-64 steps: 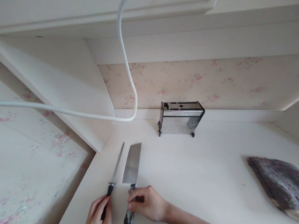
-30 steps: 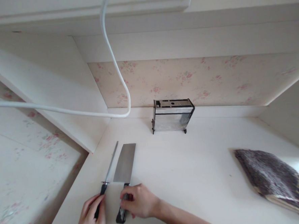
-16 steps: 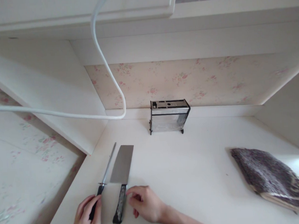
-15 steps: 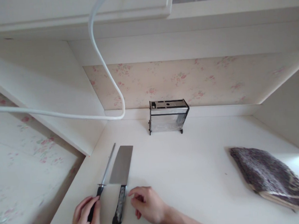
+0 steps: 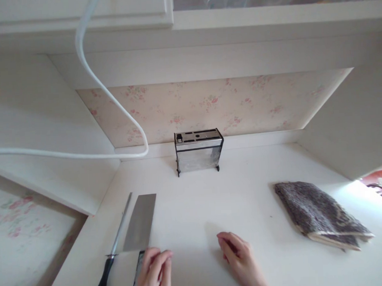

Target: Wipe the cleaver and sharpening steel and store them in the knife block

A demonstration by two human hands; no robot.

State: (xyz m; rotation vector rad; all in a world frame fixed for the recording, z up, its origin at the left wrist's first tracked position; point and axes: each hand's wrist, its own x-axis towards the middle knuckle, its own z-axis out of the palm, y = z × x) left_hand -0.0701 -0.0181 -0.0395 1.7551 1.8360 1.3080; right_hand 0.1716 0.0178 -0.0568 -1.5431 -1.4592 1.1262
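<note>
A cleaver [image 5: 140, 223] lies on the white counter [image 5: 188, 212] at the left, its blade pointing away from me. My left hand [image 5: 154, 274] hovers over or beside its dark handle [image 5: 138, 271] and partly covers it; the fingers are loosely bent, with a gap between them and nothing visible in the grasp. Left of the cleaver rests a honing steel [image 5: 121, 225] with a black handle, touched by neither hand. Farther right, my right hand [image 5: 240, 258] is curled closed above bare counter, with nothing seen in it.
A slim metal-and-clear knife block [image 5: 199, 155] stands against the back wall. To the right lies a folded dark, fuzzy cloth [image 5: 318, 213]. A white cable [image 5: 117, 102] hangs across the upper left, below the cabinet [image 5: 73, 12].
My left hand has let go of the honing steel's handle and moved right to the cleaver's handle. The right hand has moved right, away from the cleaver. The view has shifted slightly right.
</note>
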